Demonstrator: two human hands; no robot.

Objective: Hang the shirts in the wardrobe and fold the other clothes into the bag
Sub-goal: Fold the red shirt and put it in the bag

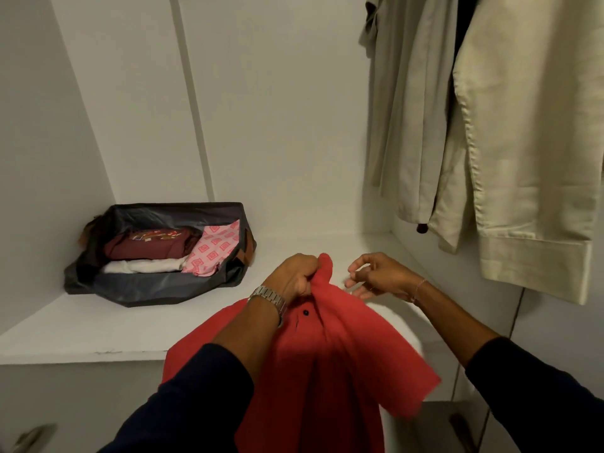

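The left hand [295,276] is gripping the red shirt [313,364] by its collar, fingers curled tight round the bunched cloth, and the shirt is hanging down in front of the shelf [98,325] with one dark button [306,312] showing on its placket. The right hand [376,277] is hovering just beside the collar, fingers loosely curled and holding nothing; thumb and forefinger are nearing each other as if about to pinch the fabric.

Judging by how things are lying, the task is looking well along. The bag [157,289] is sitting open on the shelf, well apart from the hands, and three folded pieces are lying in it: a maroon top [147,246], a white piece [143,265] and a pink patterned piece [214,251]. Two beige shirts [510,142] are already hanging in the wardrobe at the right, side by side. Whether the red shirt is carrying a hanger is not showing, so it is probably waiting to be hung; no other loose clothes are appearing in view.

Counted: one red shirt in hand, two hanging shirts, one bag, three folded pieces inside it, two hands, one watch [269,299] on the left wrist, one thin bracelet [419,289] on the right
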